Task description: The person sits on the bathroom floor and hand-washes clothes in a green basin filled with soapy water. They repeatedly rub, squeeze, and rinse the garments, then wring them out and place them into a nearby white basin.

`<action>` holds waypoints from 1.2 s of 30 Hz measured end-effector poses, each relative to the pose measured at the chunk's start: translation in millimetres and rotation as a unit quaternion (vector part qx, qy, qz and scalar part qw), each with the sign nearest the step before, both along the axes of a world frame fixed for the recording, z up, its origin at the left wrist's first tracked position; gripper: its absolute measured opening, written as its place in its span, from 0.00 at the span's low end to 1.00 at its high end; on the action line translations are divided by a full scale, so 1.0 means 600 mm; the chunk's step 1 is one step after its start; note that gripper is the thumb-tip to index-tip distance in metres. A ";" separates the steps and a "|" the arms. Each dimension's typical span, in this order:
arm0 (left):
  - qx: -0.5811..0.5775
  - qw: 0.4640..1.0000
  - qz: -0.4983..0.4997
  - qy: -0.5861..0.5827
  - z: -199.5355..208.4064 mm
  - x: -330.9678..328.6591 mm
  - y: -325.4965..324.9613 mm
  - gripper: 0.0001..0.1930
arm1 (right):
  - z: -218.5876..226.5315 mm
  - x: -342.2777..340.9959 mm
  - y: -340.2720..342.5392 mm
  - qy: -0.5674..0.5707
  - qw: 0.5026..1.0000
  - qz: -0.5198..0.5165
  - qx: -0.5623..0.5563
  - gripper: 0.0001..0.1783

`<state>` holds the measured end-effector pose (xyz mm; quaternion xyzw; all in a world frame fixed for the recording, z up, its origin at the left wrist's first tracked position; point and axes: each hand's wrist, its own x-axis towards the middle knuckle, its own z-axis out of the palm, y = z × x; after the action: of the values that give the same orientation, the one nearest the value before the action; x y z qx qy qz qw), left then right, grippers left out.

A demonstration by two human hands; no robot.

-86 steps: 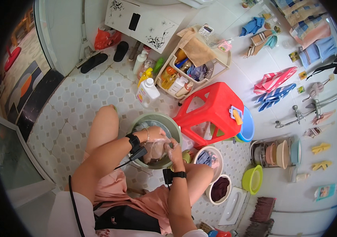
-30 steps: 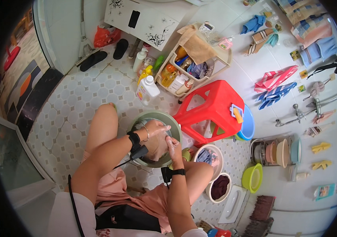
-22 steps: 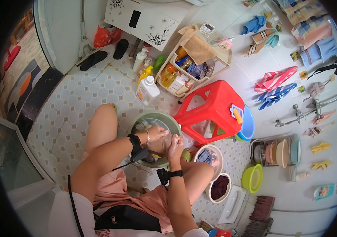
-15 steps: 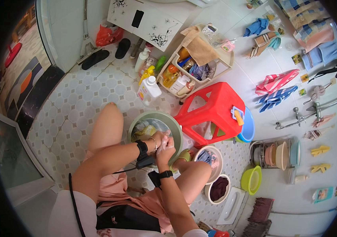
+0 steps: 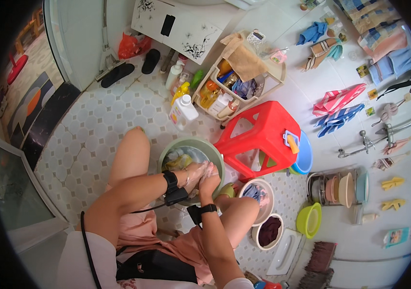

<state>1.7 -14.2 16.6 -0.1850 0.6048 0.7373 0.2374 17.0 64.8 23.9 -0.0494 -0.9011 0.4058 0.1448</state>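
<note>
Left hand (image 5: 194,175) and right hand (image 5: 209,180) meet, fingers curled tight, seemingly around wet cloth (image 5: 205,169), over a green basin (image 5: 218,163) holding water (image 5: 198,153) and yellow fabric (image 5: 182,162), near a clothes-filled white tub (image 5: 262,216).

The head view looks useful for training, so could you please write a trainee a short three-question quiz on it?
1. Multiple choice: what colour is the stool beside the green basin?
A. Blue
B. Red
C. Black

2. True or false: the left hand and the right hand are close together over the basin.

3. Fill in the missing word: the white bottle stands on the tiled ____.

Key:
1. B
2. True
3. floor
</note>
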 end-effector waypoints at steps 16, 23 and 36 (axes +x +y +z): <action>-0.190 0.898 -0.145 0.370 -0.023 -0.058 -0.078 0.12 | -0.008 -0.009 0.078 -0.214 0.912 0.188 -0.295 0.14; -0.224 0.932 -0.048 0.280 -0.035 -0.053 -0.074 0.10 | -0.002 -0.010 0.096 -0.217 0.929 0.150 -0.261 0.12; -0.120 0.988 -0.010 0.093 -0.027 -0.003 -0.007 0.25 | 0.030 0.041 -0.044 -0.020 0.993 0.018 -0.117 0.16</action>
<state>-0.4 -18.5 0.3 -0.1366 0.7105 0.6707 0.1636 41.7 38.7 42.1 -0.0581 -0.8506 0.5103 0.1131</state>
